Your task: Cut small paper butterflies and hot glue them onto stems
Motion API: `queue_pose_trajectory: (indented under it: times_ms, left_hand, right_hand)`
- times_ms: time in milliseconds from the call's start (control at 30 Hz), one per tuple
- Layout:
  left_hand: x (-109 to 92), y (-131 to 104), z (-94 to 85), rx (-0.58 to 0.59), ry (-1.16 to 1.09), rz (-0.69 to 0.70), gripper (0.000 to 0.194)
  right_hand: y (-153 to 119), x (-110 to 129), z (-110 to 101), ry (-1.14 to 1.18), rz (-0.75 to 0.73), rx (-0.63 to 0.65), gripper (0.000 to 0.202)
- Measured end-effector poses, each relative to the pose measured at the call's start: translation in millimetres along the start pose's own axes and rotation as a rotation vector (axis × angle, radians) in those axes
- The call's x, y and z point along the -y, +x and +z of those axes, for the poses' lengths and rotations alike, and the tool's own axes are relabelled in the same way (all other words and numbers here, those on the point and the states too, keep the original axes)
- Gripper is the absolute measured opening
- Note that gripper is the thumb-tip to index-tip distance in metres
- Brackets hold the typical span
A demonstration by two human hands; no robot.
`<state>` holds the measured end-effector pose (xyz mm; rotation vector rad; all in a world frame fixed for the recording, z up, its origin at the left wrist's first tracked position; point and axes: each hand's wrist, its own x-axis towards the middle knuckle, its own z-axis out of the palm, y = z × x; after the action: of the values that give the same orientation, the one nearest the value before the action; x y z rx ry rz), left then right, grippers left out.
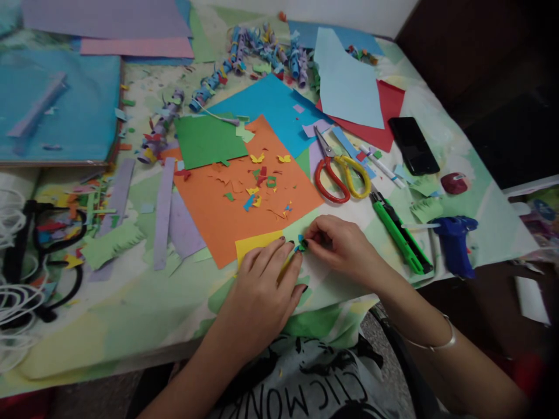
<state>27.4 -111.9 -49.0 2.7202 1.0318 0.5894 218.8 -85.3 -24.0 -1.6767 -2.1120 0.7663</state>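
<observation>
My left hand [266, 288] lies flat with its fingers stretched over a yellow paper [255, 245] near the table's front edge. Just right of those fingertips, my right hand [343, 247] pinches a tiny blue and green paper piece [301, 244]. Behind both hands lies an orange sheet [205, 215] scattered with small cut scraps and two yellow butterfly shapes [257, 158]. A green sheet [209, 141] overlaps its back left part. Scissors [334, 169] with red and yellow handles rest to the right of the orange sheet.
A green cutter [399, 233], a blue glue gun [456, 241] and a black phone [413, 145] lie at the right. Decorated paper rolls [213, 84] stretch across the back. Black-framed glasses [65, 262], white cable [20, 302] and purple strips [163, 215] are at the left.
</observation>
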Motion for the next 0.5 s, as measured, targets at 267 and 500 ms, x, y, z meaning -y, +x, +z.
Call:
queue_pose_trajectory:
  times_ms: [267,500]
  left_hand:
    - [-0.3,-3.4,0.2,-0.029,-0.067,-0.023,0.039]
    - [6.7,6.8,-13.9,-0.203,-0.476,-0.376,0.032]
  right_hand:
    - [-3.0,-1.8,-4.0,0.127,0.029,0.019,0.006]
    - [-4.5,13.3,-5.6,0.467,0.025,-0.182,0.004]
